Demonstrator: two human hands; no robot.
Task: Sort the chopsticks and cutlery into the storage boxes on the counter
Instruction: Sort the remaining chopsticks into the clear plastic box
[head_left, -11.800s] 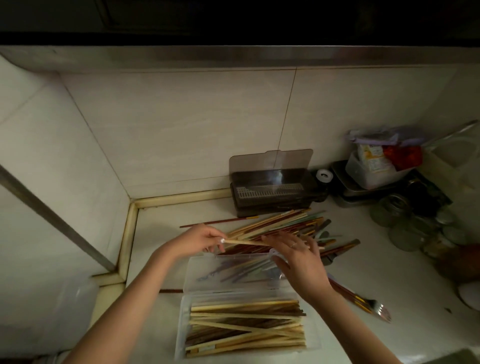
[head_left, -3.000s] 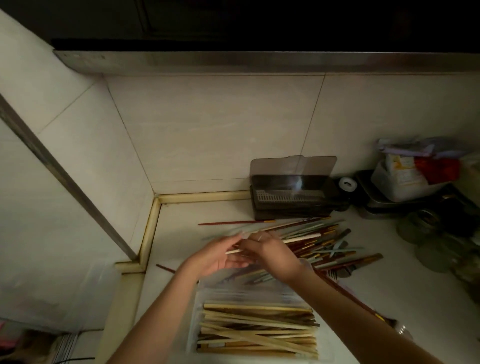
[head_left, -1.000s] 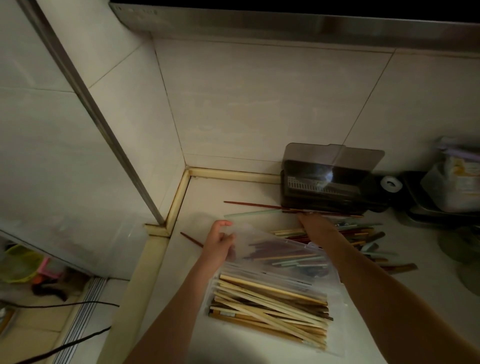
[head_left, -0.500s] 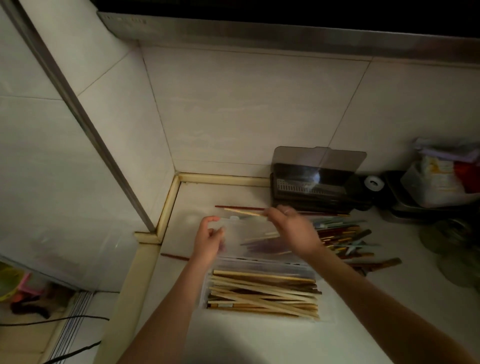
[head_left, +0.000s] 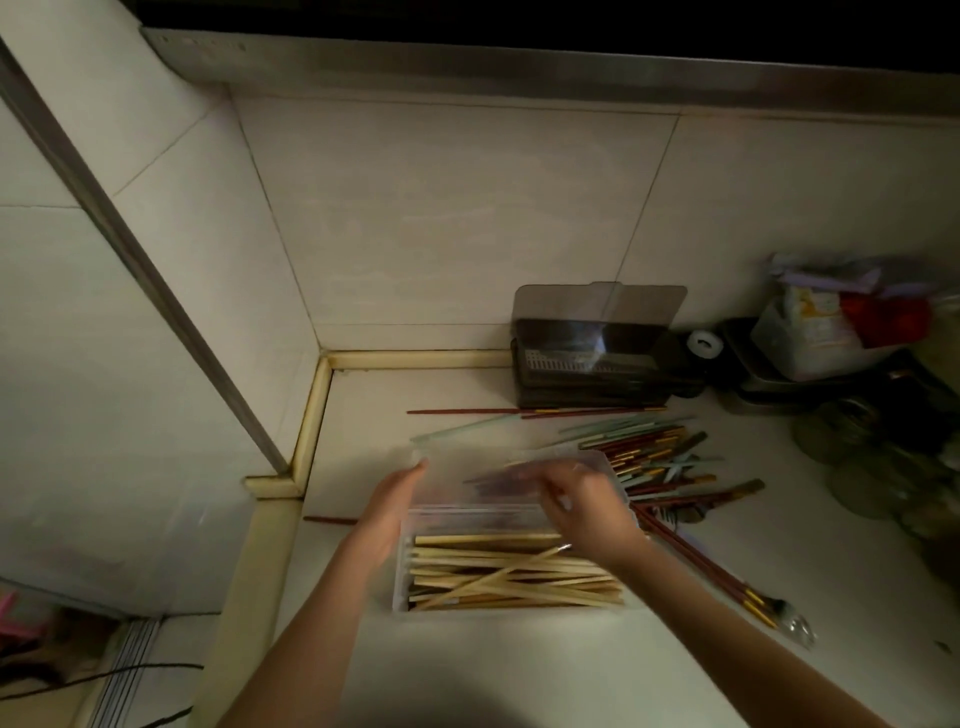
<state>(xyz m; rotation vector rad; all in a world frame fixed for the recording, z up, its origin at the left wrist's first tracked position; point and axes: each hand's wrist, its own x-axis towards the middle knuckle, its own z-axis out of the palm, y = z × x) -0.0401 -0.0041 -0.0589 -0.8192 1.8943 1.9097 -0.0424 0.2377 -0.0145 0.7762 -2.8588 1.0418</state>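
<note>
Where tiled walls meet, pale counter (head_left: 441, 395), dim corner

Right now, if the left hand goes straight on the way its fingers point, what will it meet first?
Probably the raised clear lid of the box: the left hand points up and right at the lid's left edge. Depth is unclear; it may already touch it.

A home kitchen is showing: tiled walls (head_left: 441, 218) are meeting a counter (head_left: 519, 670) cluttered with chopsticks (head_left: 639, 447) and jars (head_left: 852, 441).
</note>
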